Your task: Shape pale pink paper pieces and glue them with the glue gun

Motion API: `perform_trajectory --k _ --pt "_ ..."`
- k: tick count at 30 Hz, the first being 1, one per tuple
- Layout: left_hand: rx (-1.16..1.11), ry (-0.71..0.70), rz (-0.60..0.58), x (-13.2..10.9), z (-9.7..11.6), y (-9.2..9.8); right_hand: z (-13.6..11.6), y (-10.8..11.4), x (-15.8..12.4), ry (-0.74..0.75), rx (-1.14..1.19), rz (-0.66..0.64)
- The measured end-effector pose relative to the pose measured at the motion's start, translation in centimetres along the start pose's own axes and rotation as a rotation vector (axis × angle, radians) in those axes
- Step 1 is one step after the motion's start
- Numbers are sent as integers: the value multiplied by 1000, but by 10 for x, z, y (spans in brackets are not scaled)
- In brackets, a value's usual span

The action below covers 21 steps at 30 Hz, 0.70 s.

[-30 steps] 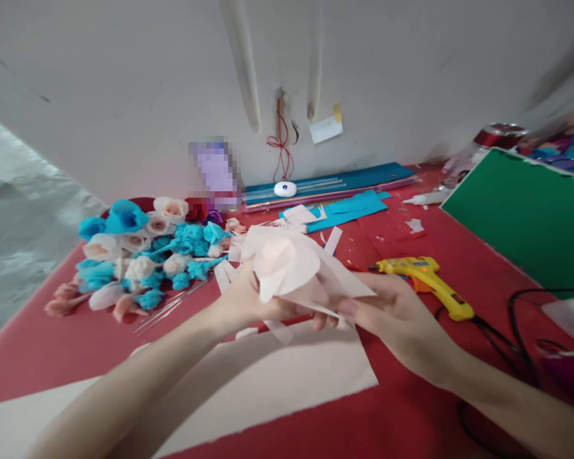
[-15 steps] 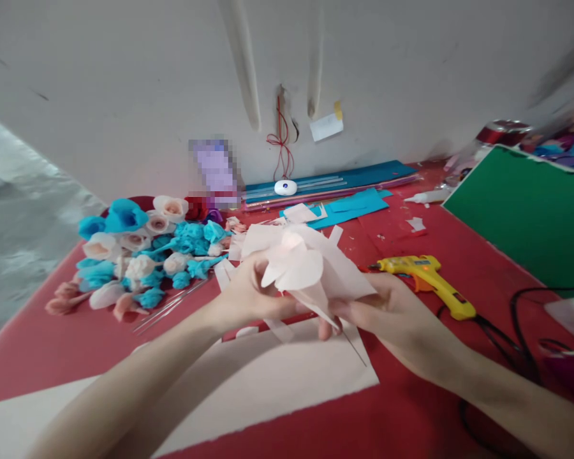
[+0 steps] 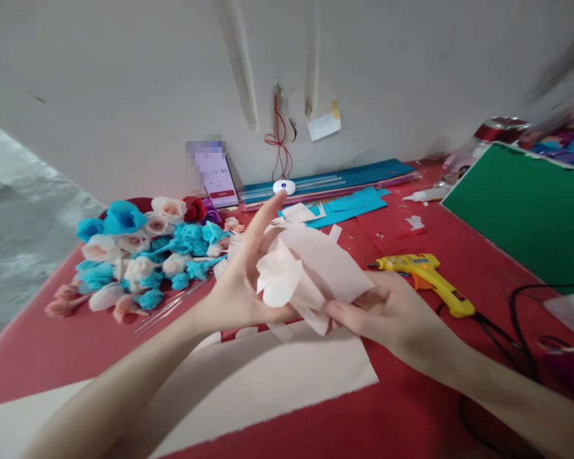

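Observation:
Over the red table (image 3: 411,408) both my hands hold a pale pink paper flower (image 3: 296,271) made of cut petals. My left hand (image 3: 242,280) pinches the flower's base with thumb and lower fingers, its index finger stretched up and away. My right hand (image 3: 382,306) supports the loose petals from the right, fingers curled under them. A large sheet of pale pink paper (image 3: 268,376) lies on the table just below my hands.
A heap of finished blue, white and pink paper flowers (image 3: 143,248) lies at the left. A yellow glue gun (image 3: 428,277) with a black cord rests to the right. Blue paper sheets (image 3: 349,207), a phone (image 3: 217,178) against the wall and a green board (image 3: 526,210) stand behind.
My left index finger has lifted off the flower and now points up. The petals have turned slightly and sit more toward my right hand.

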<state>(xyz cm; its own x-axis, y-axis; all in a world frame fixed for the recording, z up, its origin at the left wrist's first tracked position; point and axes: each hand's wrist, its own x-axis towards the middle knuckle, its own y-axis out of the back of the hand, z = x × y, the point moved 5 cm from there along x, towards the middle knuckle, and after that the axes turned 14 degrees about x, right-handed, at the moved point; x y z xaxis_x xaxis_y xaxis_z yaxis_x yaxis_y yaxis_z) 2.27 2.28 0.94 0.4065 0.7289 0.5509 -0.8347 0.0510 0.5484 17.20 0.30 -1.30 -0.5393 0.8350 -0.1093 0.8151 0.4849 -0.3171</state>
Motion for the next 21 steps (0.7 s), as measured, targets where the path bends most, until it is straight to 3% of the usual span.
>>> perform_trajectory --k 4,8,12,16,18,21 --pt "201 -257 91 2 12 7 -1 3 1 28 -86 19" --pt "544 -398 187 -3 23 13 -1 4 2 49 -153 16" --pt "628 -429 150 -4 33 12 -1 3 2 64 -160 -8" --pt "809 -704 182 -5 55 4 -3 1 1 46 -193 0" --pt "842 -710 157 -3 58 2 -4 1 -1 38 -244 14" --pt "703 -622 103 0 55 5 -7 0 -3 60 -305 18"
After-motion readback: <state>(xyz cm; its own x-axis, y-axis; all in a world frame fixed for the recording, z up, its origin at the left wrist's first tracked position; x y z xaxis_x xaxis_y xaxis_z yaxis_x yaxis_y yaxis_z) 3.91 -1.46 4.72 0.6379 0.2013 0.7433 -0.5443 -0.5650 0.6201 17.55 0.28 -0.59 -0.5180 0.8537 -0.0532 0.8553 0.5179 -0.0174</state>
